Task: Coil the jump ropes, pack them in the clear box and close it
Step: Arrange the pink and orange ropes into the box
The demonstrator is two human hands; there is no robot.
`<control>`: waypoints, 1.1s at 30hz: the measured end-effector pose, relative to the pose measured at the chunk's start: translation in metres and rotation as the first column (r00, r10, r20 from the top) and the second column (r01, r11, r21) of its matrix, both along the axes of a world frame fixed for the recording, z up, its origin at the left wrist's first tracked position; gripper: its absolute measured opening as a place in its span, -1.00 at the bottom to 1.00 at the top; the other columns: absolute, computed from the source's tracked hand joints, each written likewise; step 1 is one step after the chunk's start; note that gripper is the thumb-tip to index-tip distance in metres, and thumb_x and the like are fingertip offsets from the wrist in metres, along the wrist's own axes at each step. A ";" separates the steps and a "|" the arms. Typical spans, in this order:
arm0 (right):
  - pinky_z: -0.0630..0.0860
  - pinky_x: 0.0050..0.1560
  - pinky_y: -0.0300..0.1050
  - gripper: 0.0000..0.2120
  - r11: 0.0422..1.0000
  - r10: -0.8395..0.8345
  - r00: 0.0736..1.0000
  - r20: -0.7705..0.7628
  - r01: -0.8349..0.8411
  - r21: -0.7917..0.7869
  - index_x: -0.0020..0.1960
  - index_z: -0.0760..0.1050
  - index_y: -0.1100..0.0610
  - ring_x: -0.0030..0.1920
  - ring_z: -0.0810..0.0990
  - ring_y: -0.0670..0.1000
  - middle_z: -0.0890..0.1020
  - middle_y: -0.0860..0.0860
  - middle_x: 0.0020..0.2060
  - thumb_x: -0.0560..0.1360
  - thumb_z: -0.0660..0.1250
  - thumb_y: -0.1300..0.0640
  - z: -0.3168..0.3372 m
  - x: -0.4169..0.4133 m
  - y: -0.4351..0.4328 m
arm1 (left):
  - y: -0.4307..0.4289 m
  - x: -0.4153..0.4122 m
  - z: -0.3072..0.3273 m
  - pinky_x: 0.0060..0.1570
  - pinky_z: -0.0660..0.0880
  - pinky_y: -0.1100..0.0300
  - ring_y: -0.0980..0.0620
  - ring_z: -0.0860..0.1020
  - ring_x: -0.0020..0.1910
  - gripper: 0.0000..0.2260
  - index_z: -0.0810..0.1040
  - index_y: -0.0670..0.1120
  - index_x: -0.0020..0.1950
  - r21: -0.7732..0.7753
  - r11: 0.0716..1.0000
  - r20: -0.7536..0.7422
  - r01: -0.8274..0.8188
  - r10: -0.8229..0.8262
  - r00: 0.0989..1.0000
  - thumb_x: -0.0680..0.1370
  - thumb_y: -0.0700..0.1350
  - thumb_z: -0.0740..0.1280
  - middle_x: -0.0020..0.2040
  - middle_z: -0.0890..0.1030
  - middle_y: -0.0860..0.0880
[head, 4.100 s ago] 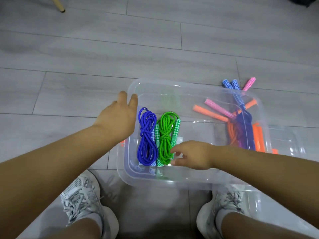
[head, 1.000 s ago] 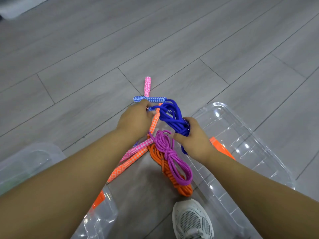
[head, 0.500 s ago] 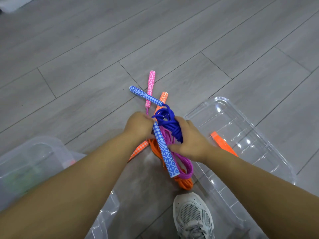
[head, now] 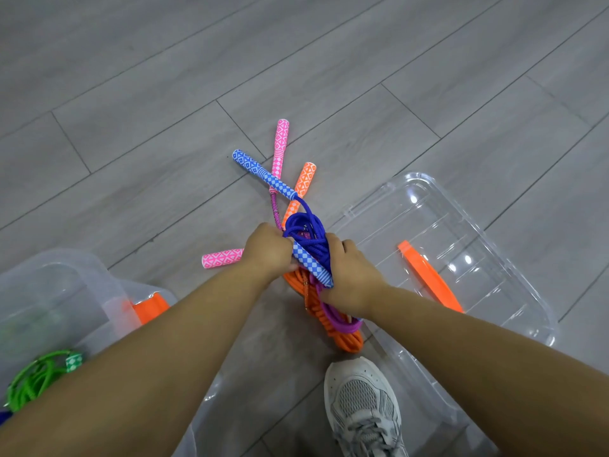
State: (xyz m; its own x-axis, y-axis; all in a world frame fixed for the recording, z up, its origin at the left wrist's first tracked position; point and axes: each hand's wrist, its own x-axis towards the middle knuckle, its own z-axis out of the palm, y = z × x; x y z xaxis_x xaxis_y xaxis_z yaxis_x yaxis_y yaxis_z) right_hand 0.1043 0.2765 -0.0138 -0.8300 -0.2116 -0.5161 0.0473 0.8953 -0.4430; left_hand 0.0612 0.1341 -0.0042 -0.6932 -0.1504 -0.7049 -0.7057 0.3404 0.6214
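Right hand (head: 351,275) is curled round the blue braided jump rope (head: 306,232) and its checkered blue handle (head: 311,263). Left hand (head: 268,250) is fisted on the same bundle, just above the grey plank floor (head: 164,94), between the clear plastic box (head: 49,291) near left and the clear plastic lid (head: 461,258) right.

Risk: the purple rope (head: 336,319) and the orange rope (head: 346,343) lie tangled right beneath, so a lift could snag and drag them.

Fingertips are hidden, and the box is cut off at the frame edge.

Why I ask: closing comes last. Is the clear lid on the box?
Off. The clear lid lies on the floor, apart from the box.
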 end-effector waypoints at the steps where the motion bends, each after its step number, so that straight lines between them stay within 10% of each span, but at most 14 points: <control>1: 0.47 0.08 0.04 -0.11 1.000 -0.002 1.000 -0.010 0.002 0.001 0.49 -0.06 0.07 0.17 0.42 0.17 0.32 0.13 0.25 0.36 0.42 0.05 0.001 0.000 0.001 | 0.000 -0.002 -0.003 -0.06 0.59 -0.15 -0.23 0.64 -0.12 -0.84 0.41 -0.13 -0.26 0.006 1.000 -0.020 -0.001 0.001 1.000 0.53 -0.23 0.27 -0.13 0.61 -0.27; 7: 0.46 0.06 -0.01 -0.20 0.967 0.254 0.954 -0.160 -0.245 0.073 0.48 0.00 0.04 0.15 0.44 0.13 0.39 0.07 0.22 0.39 0.37 0.02 0.016 -0.008 0.019 | -0.014 -0.021 0.004 0.08 0.53 -0.12 -0.20 0.57 -0.09 -0.66 0.46 -0.11 -0.29 -0.056 0.998 -0.073 -0.023 0.019 0.997 0.54 0.11 0.27 -0.22 0.56 -0.14; 15: 0.55 -0.27 0.05 -0.31 0.866 0.490 0.800 -0.345 -0.492 0.091 0.31 0.30 0.11 -0.14 0.60 0.18 0.58 0.09 0.00 0.22 0.43 0.08 0.031 0.010 0.033 | -0.017 -0.026 0.011 -0.35 0.60 0.11 -0.04 0.55 -0.45 -0.86 0.49 -0.27 -0.29 0.018 0.997 0.045 -0.071 0.070 0.997 0.42 -0.34 0.42 -0.28 0.56 -0.25; 17: 0.55 -0.30 0.04 -0.28 0.855 0.511 0.780 -0.362 -0.505 0.118 0.29 0.33 0.12 -0.15 0.61 0.18 0.59 0.08 -0.01 0.18 0.47 0.13 0.033 0.010 0.033 | -0.019 -0.023 0.009 -0.20 0.63 -0.01 -0.09 0.51 -0.42 -0.86 0.46 -0.26 -0.32 -0.064 0.997 0.026 -0.036 0.038 0.999 0.38 -0.40 0.37 -0.36 0.51 -0.20; 22: 0.48 -0.09 -0.01 -0.17 0.872 0.489 0.795 -0.359 -0.452 0.188 0.44 0.18 0.17 0.04 0.58 0.13 0.55 0.05 0.13 0.28 0.49 0.09 0.048 0.004 0.032 | -0.041 -0.012 0.024 -0.17 0.52 0.04 -0.07 0.48 -0.29 -0.94 0.54 -0.21 -0.14 -0.182 0.955 -0.122 0.236 -0.260 0.958 0.42 -0.31 0.38 -0.28 0.53 -0.17; 26: 0.53 -0.35 -0.04 -0.18 0.852 0.522 0.734 -0.433 -0.466 0.239 0.24 0.38 0.24 -0.22 0.63 0.13 0.63 0.08 -0.11 0.04 0.58 0.11 0.066 0.001 0.029 | -0.063 0.004 0.059 -0.15 0.48 0.06 -0.03 0.48 -0.28 -0.87 0.55 -0.12 -0.01 -0.205 0.882 -0.205 0.423 -0.462 0.863 0.46 -0.22 0.41 -0.22 0.58 -0.09; 33: 0.49 -0.36 -0.13 -0.43 0.772 0.629 0.570 -0.529 -0.539 0.337 -0.08 0.51 0.16 -0.33 0.56 0.11 0.56 0.05 -0.27 -0.08 0.54 0.14 0.132 0.006 0.001 | -0.087 0.053 0.138 -0.34 0.45 0.39 0.08 0.56 -0.26 -0.80 0.48 -0.09 0.09 -0.080 0.921 -0.323 0.381 -0.386 0.864 0.52 -0.31 0.31 -0.02 0.65 -0.06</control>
